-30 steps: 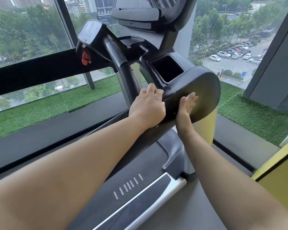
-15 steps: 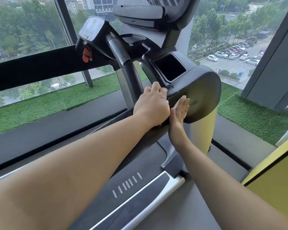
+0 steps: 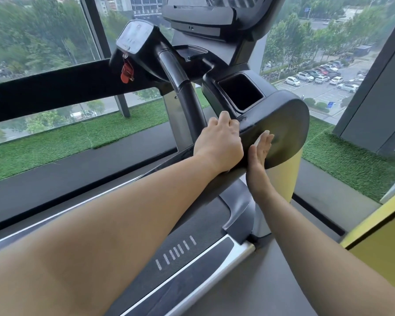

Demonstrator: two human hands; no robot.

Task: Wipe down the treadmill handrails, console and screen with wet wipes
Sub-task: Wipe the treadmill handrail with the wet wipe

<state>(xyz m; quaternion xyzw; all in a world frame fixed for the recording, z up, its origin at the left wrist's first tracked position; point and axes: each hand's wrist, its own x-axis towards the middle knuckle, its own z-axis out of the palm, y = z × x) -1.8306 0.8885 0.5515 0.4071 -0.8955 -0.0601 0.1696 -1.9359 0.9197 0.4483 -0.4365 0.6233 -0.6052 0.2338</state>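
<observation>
The treadmill's black rounded right console arm (image 3: 285, 128) fills the centre, with a square cup recess (image 3: 241, 92) on top. My left hand (image 3: 219, 144) grips the arm's near top edge, fingers curled over it. My right hand (image 3: 259, 153) presses flat against the arm's outer side face, fingers straight and pointing up. A pale sliver shows at its fingertips; I cannot tell whether that is a wipe. The small control panel (image 3: 135, 36) and the centre handlebar (image 3: 180, 76) lie beyond, and the screen housing (image 3: 214, 10) is at the top.
A red safety clip (image 3: 127, 70) hangs under the control panel. The belt deck and side rail (image 3: 180, 249) run below my forearms. A yellow upright (image 3: 283, 179) stands under the arm and a yellow wall (image 3: 385, 247) is at right. Windows and green turf (image 3: 55, 142) lie ahead.
My right hand has slid along the side face toward my left hand, staying flat. My left hand keeps its grip on the top edge. The view has shifted slightly.
</observation>
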